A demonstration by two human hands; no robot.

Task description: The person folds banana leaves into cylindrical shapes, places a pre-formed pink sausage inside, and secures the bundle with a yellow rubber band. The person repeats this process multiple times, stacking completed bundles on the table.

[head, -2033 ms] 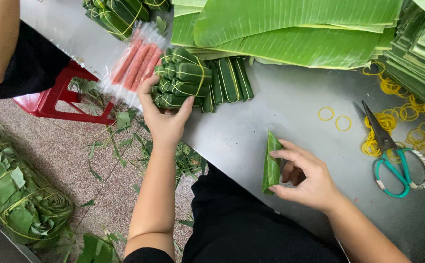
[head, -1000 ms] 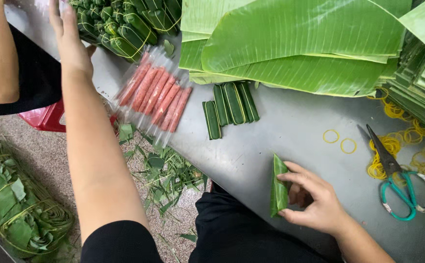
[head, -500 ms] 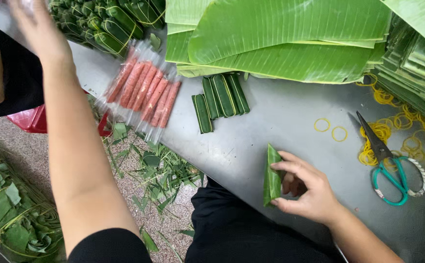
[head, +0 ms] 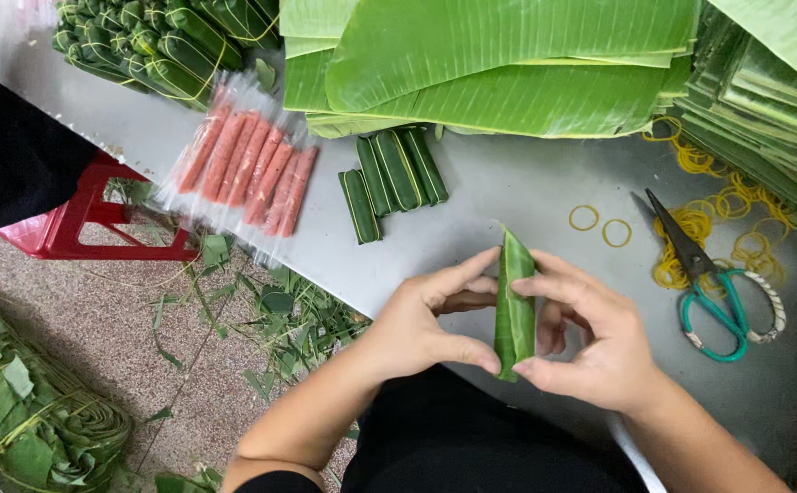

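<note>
Steel table (head: 508,196) above leaf-strewn floor (head: 97,301)

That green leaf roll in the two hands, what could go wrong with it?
The leaf roll is pinched between the left hand and right hand near the table's front edge, so a loose grip might let it unfold or drop to the littered floor. The scissors lie close beside the right hand with blades bare; a careless reach for the rubber bands could nick a finger.
</note>
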